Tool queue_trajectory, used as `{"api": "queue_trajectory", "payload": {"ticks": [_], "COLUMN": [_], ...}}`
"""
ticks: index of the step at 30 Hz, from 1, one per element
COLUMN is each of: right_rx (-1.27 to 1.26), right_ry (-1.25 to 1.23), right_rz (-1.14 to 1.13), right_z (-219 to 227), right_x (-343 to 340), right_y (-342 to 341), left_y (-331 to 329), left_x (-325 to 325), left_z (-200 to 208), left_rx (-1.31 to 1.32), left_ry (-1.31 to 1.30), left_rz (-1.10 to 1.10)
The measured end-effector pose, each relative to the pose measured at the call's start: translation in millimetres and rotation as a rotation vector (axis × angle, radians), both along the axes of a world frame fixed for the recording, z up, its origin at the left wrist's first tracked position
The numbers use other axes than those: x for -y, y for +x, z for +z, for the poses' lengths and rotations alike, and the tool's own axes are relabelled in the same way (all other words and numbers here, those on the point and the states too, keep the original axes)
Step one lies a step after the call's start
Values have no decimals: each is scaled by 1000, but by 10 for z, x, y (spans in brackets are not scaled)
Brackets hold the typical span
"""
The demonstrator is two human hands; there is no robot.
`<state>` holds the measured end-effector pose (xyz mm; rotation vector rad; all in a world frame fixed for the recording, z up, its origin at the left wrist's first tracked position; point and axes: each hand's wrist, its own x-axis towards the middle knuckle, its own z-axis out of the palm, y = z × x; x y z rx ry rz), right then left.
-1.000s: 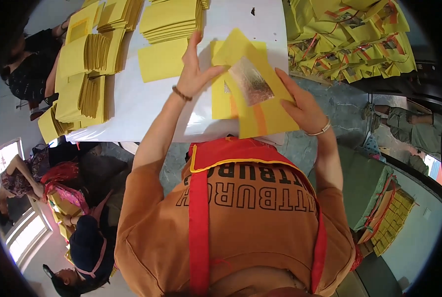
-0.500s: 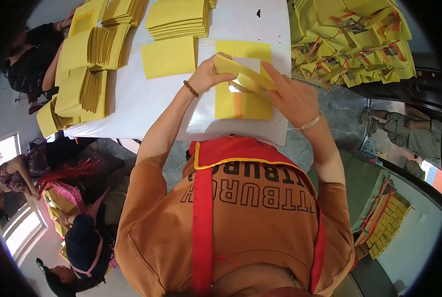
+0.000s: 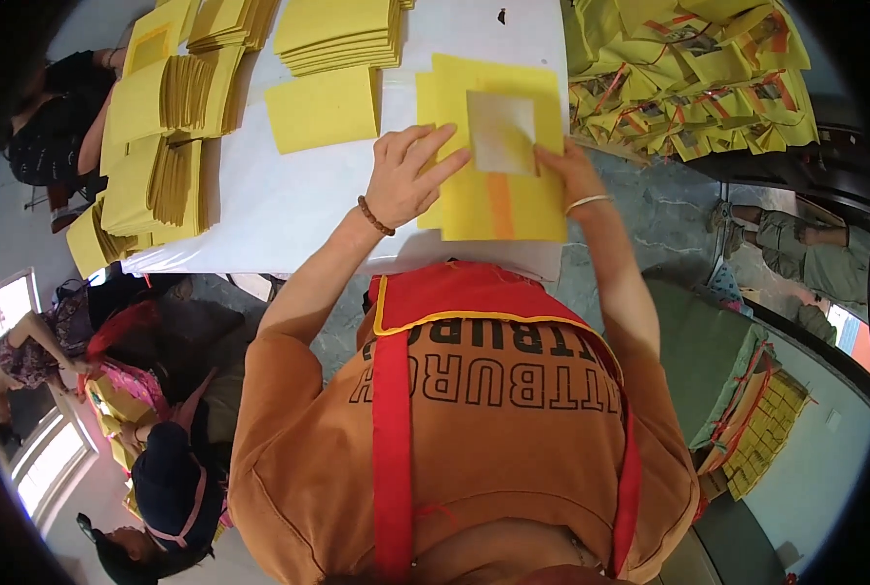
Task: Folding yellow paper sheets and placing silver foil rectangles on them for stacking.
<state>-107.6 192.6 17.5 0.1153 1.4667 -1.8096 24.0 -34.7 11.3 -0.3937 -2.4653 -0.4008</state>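
Observation:
A yellow paper sheet (image 3: pixel 501 83) with a pale silvery square and an orange strip below it faces up at the table's right end. My right hand (image 3: pixel 573 175) grips its right edge, the fingertips over the front by the square. My left hand (image 3: pixel 410 180) has its fingers stretched out at the sheet's left edge, seemingly touching it. Under this sheet, the left margin of another yellow sheet (image 3: pixel 427 107) shows; the rest of it is hidden. A plain folded yellow piece (image 3: pixel 323 109) lies on the table left of the sheets.
On the white table (image 3: pixel 279 210) stand a yellow stack (image 3: pixel 337 39) at the back and several folded bundles (image 3: pixel 147 180) along the left. Tied yellow bundles (image 3: pixel 688 88) are heaped beyond the right edge. Other people sit at the left, one in a dark cap (image 3: pixel 167 483).
The yellow piece held bent between both hands now lies opened flat over the lower sheet. My right hand has moved down its right edge; my left hand has let go and spread its fingers.

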Motion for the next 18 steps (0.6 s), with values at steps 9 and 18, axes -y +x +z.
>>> {"api": "queue_trajectory", "payload": {"ticks": [9,18], "right_rx": [154,-809], "right_ry": [29,391], "right_rz": [-104,45], "right_z": [-325,-367], "right_x": [-13,-333], "right_y": [375,338], "left_y": [199,190], "left_x": [-29,41], "left_z": [-108,-217], "left_rx": [99,340], "left_ry": [-31,122], "left_rz": [-91,-229]}}
